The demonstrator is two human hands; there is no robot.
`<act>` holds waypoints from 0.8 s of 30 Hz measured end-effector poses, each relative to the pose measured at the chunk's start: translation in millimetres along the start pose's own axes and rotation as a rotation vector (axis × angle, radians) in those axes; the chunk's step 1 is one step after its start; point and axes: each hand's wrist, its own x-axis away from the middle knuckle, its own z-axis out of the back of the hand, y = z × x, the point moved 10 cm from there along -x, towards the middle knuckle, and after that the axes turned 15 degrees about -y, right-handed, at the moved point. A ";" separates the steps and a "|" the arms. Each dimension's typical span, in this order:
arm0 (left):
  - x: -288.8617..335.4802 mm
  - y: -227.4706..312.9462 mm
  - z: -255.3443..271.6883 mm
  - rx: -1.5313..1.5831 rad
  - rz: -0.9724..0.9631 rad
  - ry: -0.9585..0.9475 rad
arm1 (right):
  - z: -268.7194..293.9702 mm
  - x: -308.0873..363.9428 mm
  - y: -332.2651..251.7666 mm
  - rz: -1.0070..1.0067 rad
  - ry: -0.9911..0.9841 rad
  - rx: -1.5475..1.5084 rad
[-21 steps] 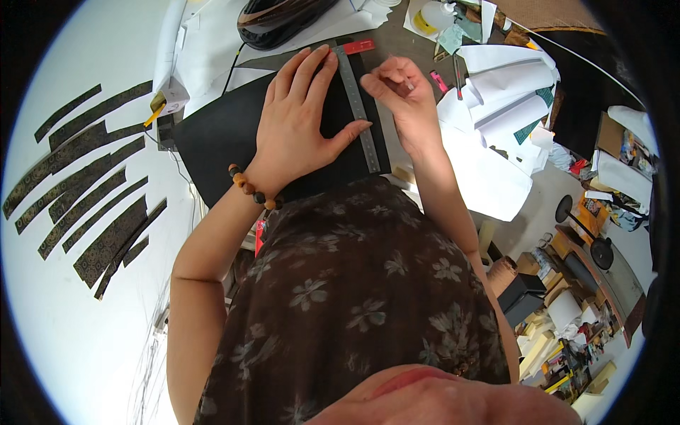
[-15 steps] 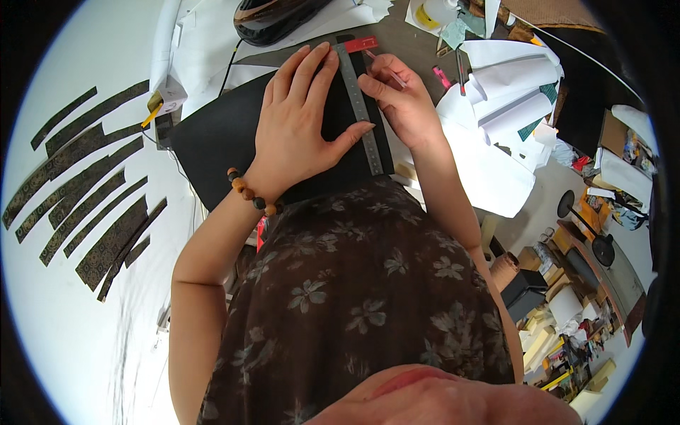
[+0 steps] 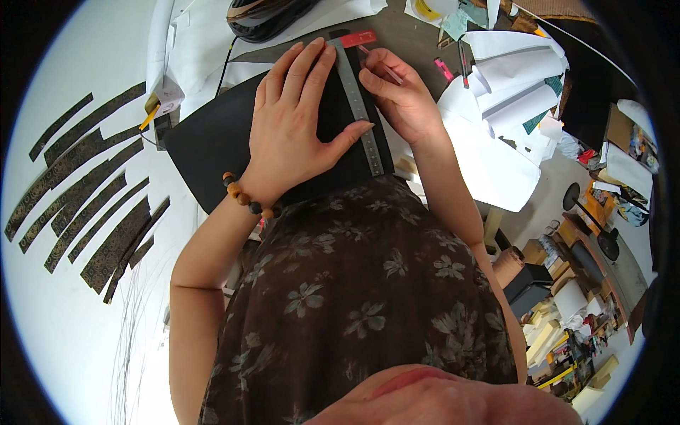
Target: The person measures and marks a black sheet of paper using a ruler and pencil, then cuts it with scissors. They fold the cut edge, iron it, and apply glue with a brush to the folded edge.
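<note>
Grey table [image 3: 404, 32] is where the work is, and a white wall [image 3: 78, 64] with dark patterned strips [image 3: 117, 244] is between 8 and 9 o'clock from it. On the table, by the person's tummy, lies a big black sheet [image 3: 216, 134]. A metal ruler [image 3: 354, 99] lies on the sheet, near its 3 o'clock side. It points from about half past 11 to half past 5, and its red end [image 3: 358, 38] is at the top.

The left hand [image 3: 292, 117] is flat, palm down, with its fingers spread wide. It rests on the sheet, with the thumb and fingertips on the ruler, and nothing is held inside it. Brown and black beads [image 3: 244, 199] go around that wrist.

The right hand [image 3: 407, 103] is curled almost closed. Its thumb and finger pinch a thin pen [image 3: 388, 71], and the pen points to 10 o'clock, just beside the red end. I cannot tell if its tip touches the sheet.

A shiny black thing [image 3: 269, 18] sits at 12 o'clock from the sheet. White papers [image 3: 485, 156] lie at 3 o'clock.
</note>
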 end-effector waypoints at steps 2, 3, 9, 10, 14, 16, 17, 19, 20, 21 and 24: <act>-0.3 0.0 -0.8 0.001 0.002 -0.003 | 0.7 -0.2 0.5 0.001 -0.002 0.000; -0.1 0.6 -0.2 0.000 -0.007 -0.001 | 0.4 -0.7 0.8 0.005 -0.005 -0.009; -0.8 5.4 3.0 -0.056 -0.020 0.007 | -1.8 -3.6 4.5 -0.008 -0.029 -0.074; -1.1 5.8 2.9 -0.065 -0.020 0.002 | -1.3 -5.3 4.9 0.002 -0.044 -0.073; -2.4 6.0 0.9 -0.085 -0.018 -0.024 | -6.1 -10.0 2.0 0.072 -0.112 -0.041; -2.2 6.9 -0.3 -0.096 -0.022 -0.031 | -6.8 -9.7 1.0 0.091 -0.124 -0.010; -2.5 7.1 -0.2 -0.100 -0.025 -0.035 | -7.2 -9.7 0.1 0.102 -0.129 0.005; -1.4 6.4 -1.8 -0.100 -0.030 -0.041 | -8.8 -9.8 -0.3 0.100 -0.134 0.024; -1.4 5.9 -1.9 -0.099 -0.032 -0.045 | -9.7 -10.4 -0.3 0.100 -0.135 0.034; -1.4 6.6 -3.0 -0.102 -0.034 -0.045 | -9.1 -10.3 -0.2 0.106 -0.143 0.032; -2.4 7.3 -5.1 -0.107 -0.040 -0.047 | -5.9 -13.1 1.9 0.121 -0.136 0.019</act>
